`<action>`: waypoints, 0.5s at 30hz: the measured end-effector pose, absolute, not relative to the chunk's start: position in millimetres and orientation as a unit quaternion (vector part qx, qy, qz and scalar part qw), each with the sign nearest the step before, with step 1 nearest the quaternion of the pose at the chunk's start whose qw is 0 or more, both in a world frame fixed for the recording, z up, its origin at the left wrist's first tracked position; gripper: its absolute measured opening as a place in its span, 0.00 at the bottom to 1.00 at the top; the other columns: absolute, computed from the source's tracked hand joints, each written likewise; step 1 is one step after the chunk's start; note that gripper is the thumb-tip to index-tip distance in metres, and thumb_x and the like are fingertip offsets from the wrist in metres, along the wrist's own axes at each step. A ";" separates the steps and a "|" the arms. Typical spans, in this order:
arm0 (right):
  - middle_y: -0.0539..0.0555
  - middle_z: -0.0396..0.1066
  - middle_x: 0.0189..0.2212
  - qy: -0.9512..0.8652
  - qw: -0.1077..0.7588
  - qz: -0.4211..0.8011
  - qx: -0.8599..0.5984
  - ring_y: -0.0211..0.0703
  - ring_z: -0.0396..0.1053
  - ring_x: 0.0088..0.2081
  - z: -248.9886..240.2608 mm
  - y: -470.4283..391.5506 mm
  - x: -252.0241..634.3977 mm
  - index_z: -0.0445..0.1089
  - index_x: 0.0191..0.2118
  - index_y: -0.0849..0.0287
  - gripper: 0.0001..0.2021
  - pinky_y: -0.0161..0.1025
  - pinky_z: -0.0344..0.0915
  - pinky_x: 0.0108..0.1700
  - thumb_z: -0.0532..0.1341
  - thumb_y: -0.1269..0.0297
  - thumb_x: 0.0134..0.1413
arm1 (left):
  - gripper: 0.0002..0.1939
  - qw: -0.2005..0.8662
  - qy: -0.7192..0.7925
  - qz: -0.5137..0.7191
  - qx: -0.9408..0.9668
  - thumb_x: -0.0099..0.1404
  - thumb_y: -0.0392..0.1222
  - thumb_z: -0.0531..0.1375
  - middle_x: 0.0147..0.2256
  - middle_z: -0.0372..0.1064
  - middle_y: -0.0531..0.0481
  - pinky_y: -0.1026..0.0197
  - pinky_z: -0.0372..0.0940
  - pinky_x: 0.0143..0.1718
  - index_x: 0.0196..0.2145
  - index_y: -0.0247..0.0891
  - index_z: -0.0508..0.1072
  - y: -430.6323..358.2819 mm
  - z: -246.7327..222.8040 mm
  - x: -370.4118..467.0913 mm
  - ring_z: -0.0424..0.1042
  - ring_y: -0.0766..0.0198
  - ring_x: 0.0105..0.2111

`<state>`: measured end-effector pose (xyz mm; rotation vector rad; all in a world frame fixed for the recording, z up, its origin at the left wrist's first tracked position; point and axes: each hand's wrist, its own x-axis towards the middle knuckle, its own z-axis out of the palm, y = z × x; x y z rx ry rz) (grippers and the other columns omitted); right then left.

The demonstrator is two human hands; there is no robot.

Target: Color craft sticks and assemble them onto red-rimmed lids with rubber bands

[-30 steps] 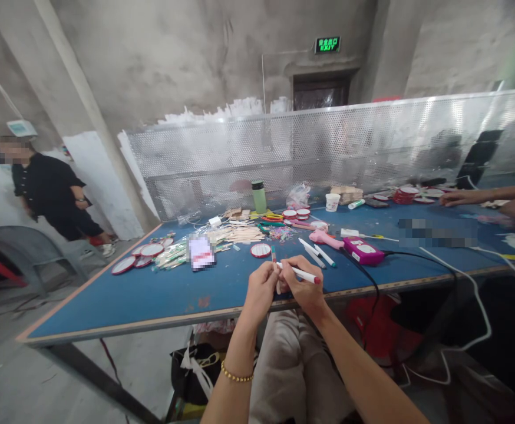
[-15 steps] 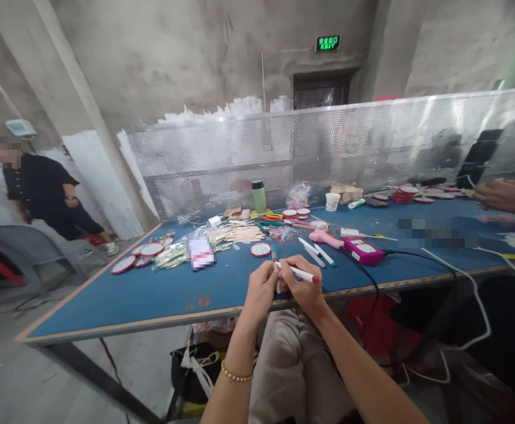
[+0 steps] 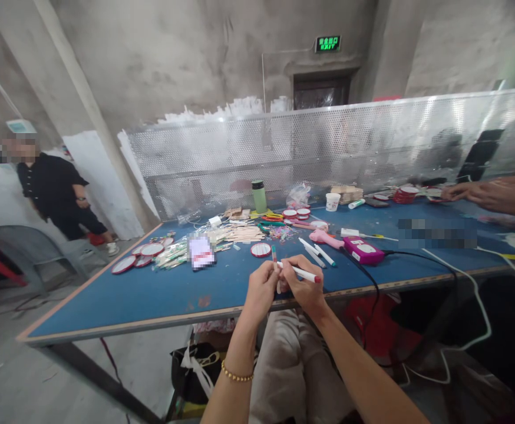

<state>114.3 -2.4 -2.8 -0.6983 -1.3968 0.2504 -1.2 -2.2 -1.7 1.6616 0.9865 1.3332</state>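
My left hand (image 3: 260, 288) is closed around a small wooden stick (image 3: 274, 254), held upright, its top coloured green and reddish. In my right hand (image 3: 306, 291) is a white marker pen (image 3: 304, 272) with a red end, gripped like a pencil and slanting towards the stick. Its tip is hidden at my fingers, so I cannot tell whether it touches the wood. Both hands meet just above the table's front edge. Beyond them lies a round white disc with a red rim (image 3: 261, 250). White markers (image 3: 323, 255) with dark and teal ends lie right of my hands.
On the blue table (image 3: 151, 300) are piled wooden sticks (image 3: 246, 232), a green bottle (image 3: 258, 197), a paper cup (image 3: 332, 202) and a magenta box (image 3: 363, 250) with a black cable. More red-rimmed discs (image 3: 151, 249) lie left. Another person's hands (image 3: 491, 193) work at the right.
My hands stay almost in place, the marker shifting very slightly. The other person's hands at the right have reached further left. A person walking at the far left has moved slightly right.
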 end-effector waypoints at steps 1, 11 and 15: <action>0.45 0.67 0.16 -0.628 0.704 0.114 -0.311 0.33 0.64 0.15 -2.6 -2.5 114.3 0.68 0.28 0.58 0.09 0.31 0.65 0.19 0.58 0.65 0.58 | 0.15 0.387 0.388 0.524 0.653 0.63 0.51 0.55 0.22 0.59 0.56 0.64 0.54 0.28 0.26 0.37 0.64 -2.2 -1.6 -1.1 0.58 0.67 0.25; 0.45 0.65 0.16 -0.623 0.704 0.162 -0.299 0.33 0.64 0.14 -6.4 -0.9 113.2 0.68 0.28 0.57 0.08 0.32 0.65 0.18 0.58 0.65 0.59 | 0.16 0.395 0.387 0.522 0.649 0.62 0.52 0.56 0.22 0.58 0.56 0.65 0.54 0.27 0.25 0.37 0.63 -3.4 0.1 -0.9 0.58 0.67 0.24; 0.44 0.65 0.15 -0.620 0.702 0.174 -0.303 0.34 0.64 0.14 -5.9 -1.5 112.7 0.68 0.28 0.57 0.08 0.31 0.66 0.17 0.58 0.64 0.59 | 0.16 0.387 0.392 0.522 0.651 0.62 0.52 0.56 0.22 0.59 0.56 0.65 0.54 0.27 0.25 0.37 0.64 -2.9 -0.1 -0.9 0.58 0.67 0.24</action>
